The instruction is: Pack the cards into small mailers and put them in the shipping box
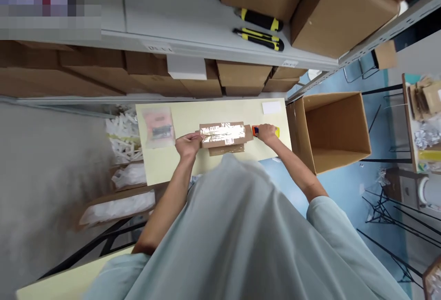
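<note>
A small, flat cardboard carton (222,142) lies on the pale yellow table (155,162) near the middle of the frame, its top covered by a strip of shiny clear tape (220,131). The left hand (189,145) is at its left end, thumb and fingers drawn together there; whether they pinch the cardboard, the tape or neither, I cannot tell. The right hand (267,133) is closed around an orange-and-yellow tool (277,132), just beside the carton's right end.

The carton looks light and fairly stiff, though thin walls would probably dent under a hard squeeze. Its contents are hidden, so their weight and fragility are uncertain. The taped top is likely slick to slide fingers over, with any loose tape clinging to skin. The bare cardboard at the two short ends seems the surest hold, taken with light, even pressure. A flap (248,133) juts out at the right end and brown cardboard (226,150) shows along the lower side; both look bendy and poor to lift by. The clear packet (158,130) at the table's left looks soft and slippery, best held by an edge.
</note>
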The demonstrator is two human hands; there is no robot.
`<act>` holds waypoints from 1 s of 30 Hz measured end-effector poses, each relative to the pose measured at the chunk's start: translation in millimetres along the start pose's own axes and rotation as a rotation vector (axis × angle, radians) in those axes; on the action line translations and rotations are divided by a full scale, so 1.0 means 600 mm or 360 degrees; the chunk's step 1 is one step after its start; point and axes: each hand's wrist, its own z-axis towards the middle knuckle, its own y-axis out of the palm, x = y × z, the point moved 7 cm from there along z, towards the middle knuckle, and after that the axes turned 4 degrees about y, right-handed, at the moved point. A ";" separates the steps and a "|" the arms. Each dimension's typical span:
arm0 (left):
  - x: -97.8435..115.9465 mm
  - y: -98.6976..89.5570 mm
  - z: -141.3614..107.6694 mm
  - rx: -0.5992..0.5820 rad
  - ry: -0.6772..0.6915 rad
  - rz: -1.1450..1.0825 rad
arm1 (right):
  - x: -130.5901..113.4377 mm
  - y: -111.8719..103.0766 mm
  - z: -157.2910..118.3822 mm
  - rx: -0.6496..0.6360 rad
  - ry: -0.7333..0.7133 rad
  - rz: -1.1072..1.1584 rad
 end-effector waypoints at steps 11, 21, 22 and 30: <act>0.251 -0.052 -0.080 0.0016 0.1065 -0.0090 | 0.010 -0.175 -0.065 0.0330 -0.0226 0.1179; 0.573 -0.056 -0.078 0.0291 0.1762 -0.0392 | -0.219 -0.537 -0.066 0.1167 -0.0889 0.0377; 0.577 -0.061 -0.065 0.0299 0.1722 -0.0381 | -0.235 -0.553 -0.057 0.1171 -0.0838 0.0270; 0.459 -0.085 -0.060 0.0220 0.1620 -0.0272 | -0.292 -0.587 -0.001 0.1139 -0.0740 0.0112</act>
